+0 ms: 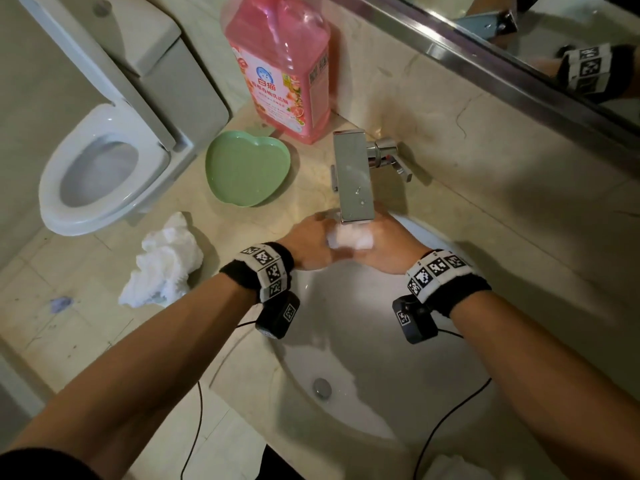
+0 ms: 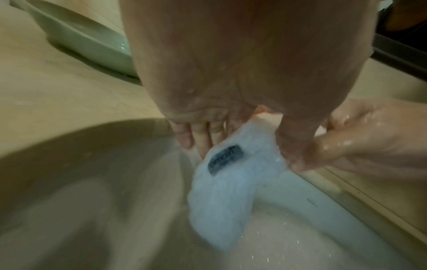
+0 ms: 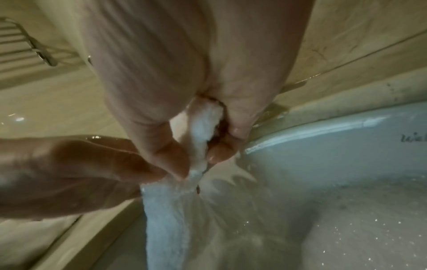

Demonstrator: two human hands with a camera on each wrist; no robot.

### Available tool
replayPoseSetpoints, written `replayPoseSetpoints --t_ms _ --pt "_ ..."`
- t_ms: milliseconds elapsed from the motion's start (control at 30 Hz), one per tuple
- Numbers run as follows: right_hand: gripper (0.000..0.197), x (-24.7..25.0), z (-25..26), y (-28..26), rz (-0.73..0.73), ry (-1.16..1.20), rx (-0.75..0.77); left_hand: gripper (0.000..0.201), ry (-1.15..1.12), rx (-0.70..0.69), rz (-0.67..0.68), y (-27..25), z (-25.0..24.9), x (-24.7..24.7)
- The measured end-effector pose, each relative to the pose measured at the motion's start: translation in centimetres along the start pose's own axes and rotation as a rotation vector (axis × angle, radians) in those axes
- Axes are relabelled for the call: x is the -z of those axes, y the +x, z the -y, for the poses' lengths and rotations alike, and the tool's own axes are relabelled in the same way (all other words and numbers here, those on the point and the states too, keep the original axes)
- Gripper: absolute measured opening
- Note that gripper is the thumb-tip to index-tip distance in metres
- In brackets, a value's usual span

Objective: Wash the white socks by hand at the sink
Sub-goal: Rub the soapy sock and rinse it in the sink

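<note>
Both hands, the left hand [image 1: 313, 245] and right hand [image 1: 388, 245], pinch a white sock [image 1: 349, 239] under the faucet [image 1: 353, 178] over the sink [image 1: 433, 393]. At the left wrist, fingers [image 2: 203, 135] curl behind the hanging sock; at the right, fingertips [image 3: 219, 151] squeeze it. This looks like rinsing, so wringing probably follows, with the other sock [image 1: 166, 261] waiting on the counter.

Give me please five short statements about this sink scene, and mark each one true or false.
1. Both hands hold one white sock under the faucet. True.
2. The green heart-shaped dish stands inside the sink basin. False: it stands on the counter, left of the faucet.
3. A crumpled white cloth lies on the counter, left of the left hand. True.
4. The pink detergent bottle lies on its side. False: it stands upright near the wall.
5. The right hand rests open on the counter. False: its fingers pinch the sock.
</note>
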State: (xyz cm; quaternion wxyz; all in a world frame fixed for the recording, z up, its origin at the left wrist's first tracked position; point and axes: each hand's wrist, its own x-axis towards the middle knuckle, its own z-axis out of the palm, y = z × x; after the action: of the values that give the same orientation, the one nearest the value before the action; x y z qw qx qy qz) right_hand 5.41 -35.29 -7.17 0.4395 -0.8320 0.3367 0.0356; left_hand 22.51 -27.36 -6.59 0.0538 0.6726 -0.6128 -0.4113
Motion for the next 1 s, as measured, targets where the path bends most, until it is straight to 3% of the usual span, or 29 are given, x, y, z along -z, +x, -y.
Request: replayPoseSetpoints --t_ms 67,167,333,433,633,800,867,933,1000 --pt "0.070 -0.2 0.3 0.1 -0.039 0.057 0.003 0.057 -0.108 -0.021 -0.037 -0.7 0.3 0.0" --pt "0.084 -0.3 0.8 -0.2 -0.164 0.240 -0.024 0.061 -0.369 -0.023 -0.119 -2.0 0.1 -0.2" --pt "0.058 -0.4 1.2 -0.9 -0.294 0.302 -0.120 0.047 -0.461 0.086 -0.382 -2.3 -0.2 -0.8" --pt "0.063 -0.7 1.3 -1.5 -0.315 0.322 -0.146 0.033 -0.483 0.148 -0.472 -2.4 -0.5 -1.0" --pt "0.050 0.2 0.1 -2.4 -0.233 0.548 -0.137 0.034 -0.667 0.065 -0.239 -2.1 -0.9 -0.1" --pt "0.064 -0.2 -1.7 -2.5 -0.161 0.675 -0.253 0.032 -0.719 -0.114 -0.293 -1.5 -1.4 0.0" --pt "0.052 -0.6 -1.9 -2.7 -0.160 0.623 -0.292 0.032 -0.689 -0.161 -0.307 -1.1 -1.3 0.1" --pt "0.035 -0.9 -1.9 -3.0 -0.178 0.560 -0.300 0.033 -0.615 -0.107 -0.285 -1.0 -1.0 0.1" --pt "0.031 -0.8 -1.9 -3.3 -0.201 0.502 -0.288 0.032 -0.508 -0.008 -0.238 -1.1 -0.3 0.2"
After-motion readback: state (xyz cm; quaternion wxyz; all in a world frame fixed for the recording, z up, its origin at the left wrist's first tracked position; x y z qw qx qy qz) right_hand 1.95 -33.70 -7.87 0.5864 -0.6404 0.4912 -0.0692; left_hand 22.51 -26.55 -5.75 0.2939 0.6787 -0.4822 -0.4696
